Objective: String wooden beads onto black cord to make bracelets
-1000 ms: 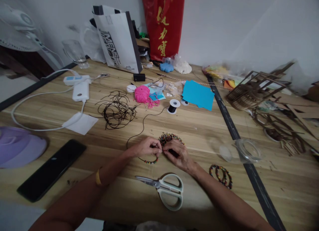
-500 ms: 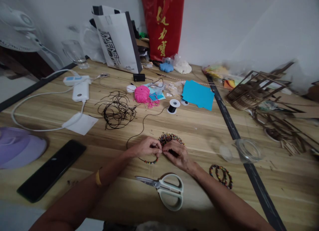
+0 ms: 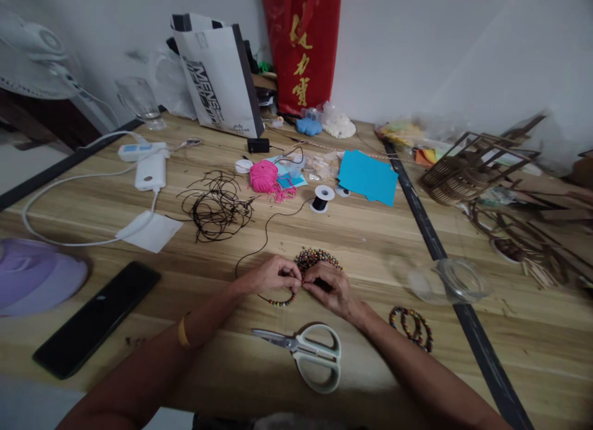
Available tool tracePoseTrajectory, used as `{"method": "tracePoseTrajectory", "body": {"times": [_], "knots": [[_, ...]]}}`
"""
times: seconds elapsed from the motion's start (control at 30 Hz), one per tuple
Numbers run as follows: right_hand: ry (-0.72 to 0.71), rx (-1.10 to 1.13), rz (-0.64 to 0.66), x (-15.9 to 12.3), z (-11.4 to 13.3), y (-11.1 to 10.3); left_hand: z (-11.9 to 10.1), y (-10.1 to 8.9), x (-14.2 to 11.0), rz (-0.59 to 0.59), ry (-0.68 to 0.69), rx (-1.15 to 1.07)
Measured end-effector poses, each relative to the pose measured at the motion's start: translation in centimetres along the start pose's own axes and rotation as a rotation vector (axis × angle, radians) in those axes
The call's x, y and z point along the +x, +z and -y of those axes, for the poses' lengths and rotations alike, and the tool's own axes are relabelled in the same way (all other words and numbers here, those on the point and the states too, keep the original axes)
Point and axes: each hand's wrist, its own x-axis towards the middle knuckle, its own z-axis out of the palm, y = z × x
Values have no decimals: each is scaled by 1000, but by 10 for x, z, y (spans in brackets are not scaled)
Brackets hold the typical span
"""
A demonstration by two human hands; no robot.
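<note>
Between finger and thumb, my left hand (image 3: 277, 274) pinches a black cord whose strung part, a short curve of colourful beads (image 3: 280, 303), hangs below it. My right hand (image 3: 328, 285) is closed in a pinch on a small reddish bead at the cord's end, its fingertips meeting the left ones. Just behind both hands lies a heap of loose multicoloured beads (image 3: 317, 255), partly hidden by the right hand. The cord runs back to a white spool of black cord (image 3: 322, 199). Scissors (image 3: 296, 349) with pale handles lie in front of the hands.
Finished-looking bead bracelets (image 3: 411, 328) lie by my right forearm, a clear round container (image 3: 458, 280) beyond. To the left are a black phone (image 3: 97, 319), tangled black cord (image 3: 215, 207) and a power bank (image 3: 151, 170). Pink yarn (image 3: 264, 175) and blue paper (image 3: 368, 177) sit farther back.
Almost nothing differs. My fingertips shift slightly, and the reddish bead between them shows more plainly; both hands stay in place.
</note>
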Motion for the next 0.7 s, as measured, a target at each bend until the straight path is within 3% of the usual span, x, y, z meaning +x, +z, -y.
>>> {"method": "tracePoseTrajectory", "body": {"times": [0.4, 0.7], "knots": [[-8, -9, 88, 3, 4, -7, 1, 0, 1, -19, -2, 25], [13, -11, 74, 4, 8, -10, -5, -2, -2, -33, -57, 21]]}}
